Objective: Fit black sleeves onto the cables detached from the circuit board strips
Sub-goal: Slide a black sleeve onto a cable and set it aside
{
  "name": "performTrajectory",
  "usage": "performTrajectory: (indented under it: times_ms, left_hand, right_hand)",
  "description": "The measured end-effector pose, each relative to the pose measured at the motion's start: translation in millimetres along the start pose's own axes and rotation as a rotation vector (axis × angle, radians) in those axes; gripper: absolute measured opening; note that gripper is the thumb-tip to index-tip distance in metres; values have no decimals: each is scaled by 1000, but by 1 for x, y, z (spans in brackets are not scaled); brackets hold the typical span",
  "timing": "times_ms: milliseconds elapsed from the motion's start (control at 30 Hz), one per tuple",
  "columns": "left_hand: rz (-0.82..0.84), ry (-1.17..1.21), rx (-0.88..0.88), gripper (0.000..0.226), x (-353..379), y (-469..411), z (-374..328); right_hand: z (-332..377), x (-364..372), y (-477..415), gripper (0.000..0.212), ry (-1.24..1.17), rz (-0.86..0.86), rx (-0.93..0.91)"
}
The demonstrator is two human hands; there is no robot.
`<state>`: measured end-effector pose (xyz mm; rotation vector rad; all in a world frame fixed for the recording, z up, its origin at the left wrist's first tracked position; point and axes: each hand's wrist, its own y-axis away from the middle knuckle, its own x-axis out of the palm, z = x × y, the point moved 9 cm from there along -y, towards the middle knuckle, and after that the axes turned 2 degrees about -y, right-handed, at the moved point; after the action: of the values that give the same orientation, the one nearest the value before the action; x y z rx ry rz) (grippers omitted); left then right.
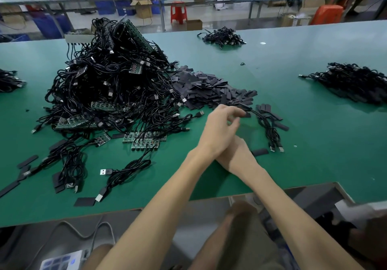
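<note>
View: head camera, looking down at a green table [303,123].
Left hand [219,129]: crosses over the right wrist; thumb and forefinger curled, pinching the upper end of a cable [270,131].
Right hand [236,154]: mostly hidden under the left; finger state impossible to tell.
Cable: lies just right of the hands, 2 USB plugs at its near end.
Black sleeves [209,91]: heaped just beyond the hands, a few loose beside the cable.
Circuit board strips [144,141]: left of the hands, at the foot of a big cable heap [109,81].
Smaller cable piles [356,83]: 3, well apart at the far, right and left edges.
</note>
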<state>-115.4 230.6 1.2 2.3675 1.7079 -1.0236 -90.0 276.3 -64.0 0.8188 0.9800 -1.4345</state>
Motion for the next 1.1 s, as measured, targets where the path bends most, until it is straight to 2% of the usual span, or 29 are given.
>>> performTrajectory:
  times_ms: [67,167,267,367,433,500,600,667,800,933,1000,1100]
  left_hand:
    - [-61,-48,-8,29,-21,9,16]
    - [-110,-183,-40,28,-49,25,44]
    - [-140,-284,-81,28,-71,43,60]
    - [-264,-473,-71,24,-100,61,64]
    - [-395,-588,-148,20,-125,74,71]
    - [-470,-650,-314,28,-144,86,84]
    - [-388,-684,-538,52,-147,97,105]
    - [-305,-688,-578,60,-140,98,111]
    - [-297,-641,-538,70,-134,94,107]
    - [-313,-545,-389,69,-128,93,88]
    - [-297,-480,-342,64,-121,94,79]
    - [-278,-431,-265,42,-109,93,63]
  right_hand:
    - [9,-4,0,38,-15,-53,-83]
    - [11,-7,1,23,16,-128,-119]
    - [12,-9,2,24,-2,-161,-131]
    - [11,-9,2,26,-15,-152,-131]
    - [11,-9,2,26,-19,-145,-128]
    - [12,-9,2,26,-18,-144,-127]
    - [11,-9,2,26,-11,-146,-121]
    - [11,-9,2,26,-6,-149,-121]
    - [10,-9,3,25,-10,-154,-121]
    - [10,-8,3,26,-9,-150,-120]
    - [12,-9,3,29,-20,-154,-136]
    - [17,-13,7,33,-48,-167,-170]
